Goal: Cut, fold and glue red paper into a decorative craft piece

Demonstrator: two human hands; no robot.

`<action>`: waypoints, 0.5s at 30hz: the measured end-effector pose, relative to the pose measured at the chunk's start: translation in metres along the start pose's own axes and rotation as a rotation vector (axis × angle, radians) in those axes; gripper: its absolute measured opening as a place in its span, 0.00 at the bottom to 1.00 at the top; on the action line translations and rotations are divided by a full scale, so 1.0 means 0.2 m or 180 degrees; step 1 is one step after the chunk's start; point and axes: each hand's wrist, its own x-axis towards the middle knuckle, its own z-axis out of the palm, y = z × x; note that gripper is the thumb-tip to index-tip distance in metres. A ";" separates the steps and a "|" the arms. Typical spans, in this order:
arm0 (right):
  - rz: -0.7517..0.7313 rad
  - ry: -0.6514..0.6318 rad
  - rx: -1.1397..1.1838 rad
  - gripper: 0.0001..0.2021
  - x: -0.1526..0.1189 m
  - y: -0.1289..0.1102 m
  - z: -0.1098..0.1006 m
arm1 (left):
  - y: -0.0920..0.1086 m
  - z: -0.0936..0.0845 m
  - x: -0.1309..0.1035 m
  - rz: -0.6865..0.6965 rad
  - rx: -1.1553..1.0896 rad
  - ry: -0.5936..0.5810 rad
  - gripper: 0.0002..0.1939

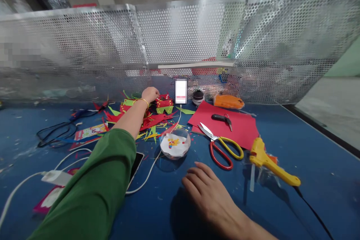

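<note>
My left hand reaches far forward, its fingers curled at the edge of a small red and green paper craft with yellow dots. What the fingertips pinch is hidden. A yellow bangle circles that wrist. Loose red and green paper strips lie in a heap beside it. My right hand is low over the blue table, fingers loosely stretched, holding nothing. Nearest to it are a clear round bowl with a printed paper inside and scissors with red and yellow handles.
A yellow glue gun lies at right, its cord trailing forward. Red paper sheets carry a black-handled tool. Behind stand a lit phone, a black-lidded jar and a perforated metal screen. White and dark cables cross the left side.
</note>
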 end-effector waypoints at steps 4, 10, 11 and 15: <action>0.0048 -0.0050 0.0053 0.17 0.00 0.00 0.02 | -0.03 0.04 0.02 0.0040 0.0000 -0.0152 0.17; 0.0078 -0.0142 0.0090 0.16 -0.01 0.00 0.03 | -0.01 0.07 0.02 0.0080 0.0091 -0.0133 0.18; 0.0083 -0.0179 0.0084 0.15 -0.01 0.00 0.04 | -0.01 0.08 0.02 0.0092 0.0114 -0.0109 0.18; 0.0078 -0.0335 0.0046 0.12 -0.02 0.00 0.04 | 0.01 0.10 -0.02 0.0102 0.0180 0.0046 0.18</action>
